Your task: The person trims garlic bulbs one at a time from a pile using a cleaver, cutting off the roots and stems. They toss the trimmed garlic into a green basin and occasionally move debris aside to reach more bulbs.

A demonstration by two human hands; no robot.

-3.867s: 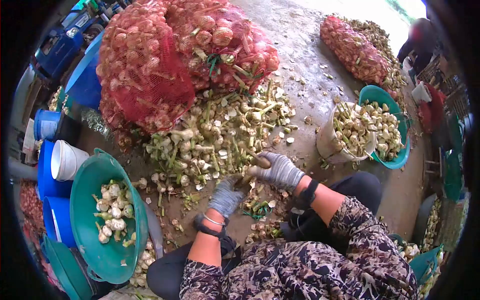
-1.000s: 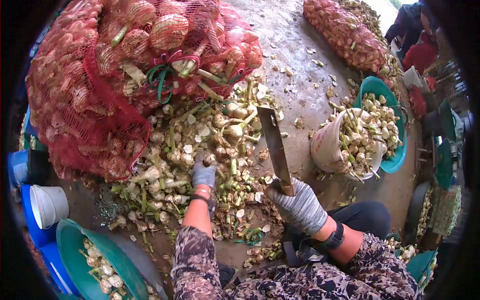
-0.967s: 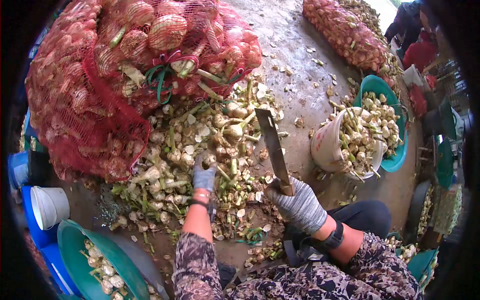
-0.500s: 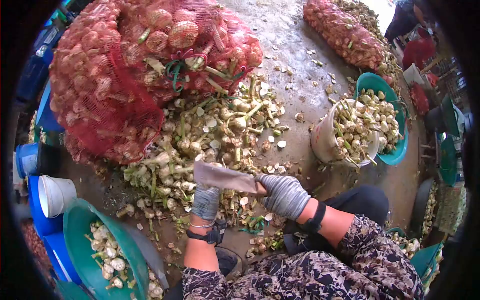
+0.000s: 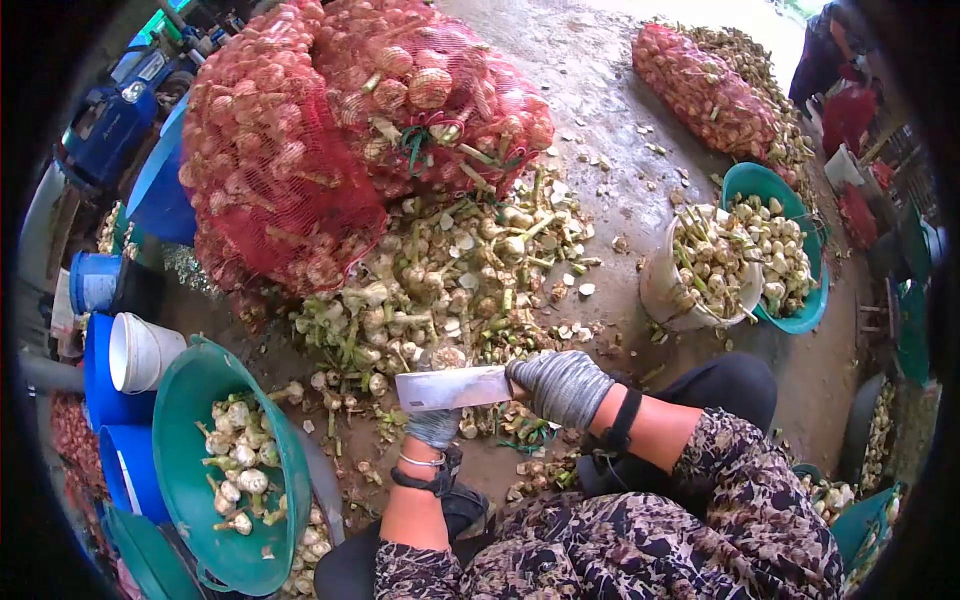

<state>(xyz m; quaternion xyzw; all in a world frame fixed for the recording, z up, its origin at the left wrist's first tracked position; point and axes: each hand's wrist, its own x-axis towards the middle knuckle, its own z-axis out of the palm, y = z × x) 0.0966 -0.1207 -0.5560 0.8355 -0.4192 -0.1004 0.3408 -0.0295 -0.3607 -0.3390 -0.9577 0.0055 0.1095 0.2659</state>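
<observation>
Right hand [image 5: 560, 385] is clamped round the cleaver [image 5: 452, 388] handle, blade level, likely so the edge meets the garlic bulb [image 5: 447, 357] showing just above it. Left hand [image 5: 435, 427] sits behind the blade, mostly hidden, so its grip is anyone's guess. Pile [image 5: 440, 280] lies just beyond, basin [image 5: 190, 385] nearby to the left.

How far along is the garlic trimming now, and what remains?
Done: trimmed bulbs lie in the green basin. In hand: the right hand grips the cleaver, its blade above the left hand. Left: a large loose pile of stalked garlic and the full red net sacks.
</observation>
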